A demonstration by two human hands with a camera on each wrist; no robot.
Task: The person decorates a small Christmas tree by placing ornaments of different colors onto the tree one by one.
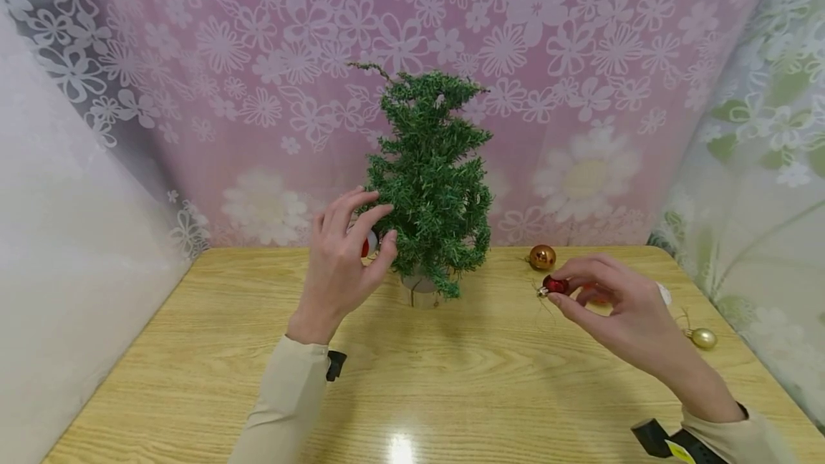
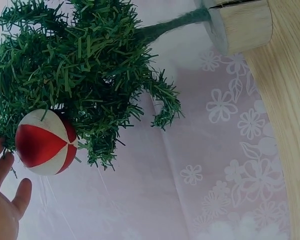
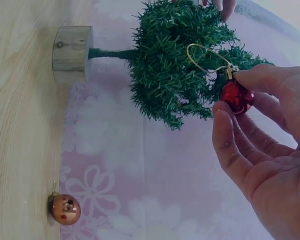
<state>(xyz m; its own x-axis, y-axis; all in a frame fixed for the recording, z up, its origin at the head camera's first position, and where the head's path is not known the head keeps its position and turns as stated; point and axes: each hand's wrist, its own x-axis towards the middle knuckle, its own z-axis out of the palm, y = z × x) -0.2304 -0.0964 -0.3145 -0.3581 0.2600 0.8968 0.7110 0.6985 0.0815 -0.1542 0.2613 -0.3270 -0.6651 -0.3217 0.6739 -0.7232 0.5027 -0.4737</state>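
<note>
The left hand (image 1: 344, 260), fingers spread, is beside a red-and-white ball (image 2: 45, 142) against the tree (image 1: 432, 177); the right hand (image 1: 621, 306) pinches a red bauble (image 3: 236, 97) over the bench (image 1: 483, 385). Decorating seems under way; the bauble likely needs hanging next.

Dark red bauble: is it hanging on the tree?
No, in the head view the right hand pinches the dark red bauble, apart from the tree.

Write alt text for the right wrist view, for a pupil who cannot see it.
A right hand pinches a shiny, gold-capped red bauble in front of a small green artificial tree on a round wooden base. A copper-coloured bauble rests on the wooden table, with a pale flowered backdrop behind; the picture is turned sideways.
</note>
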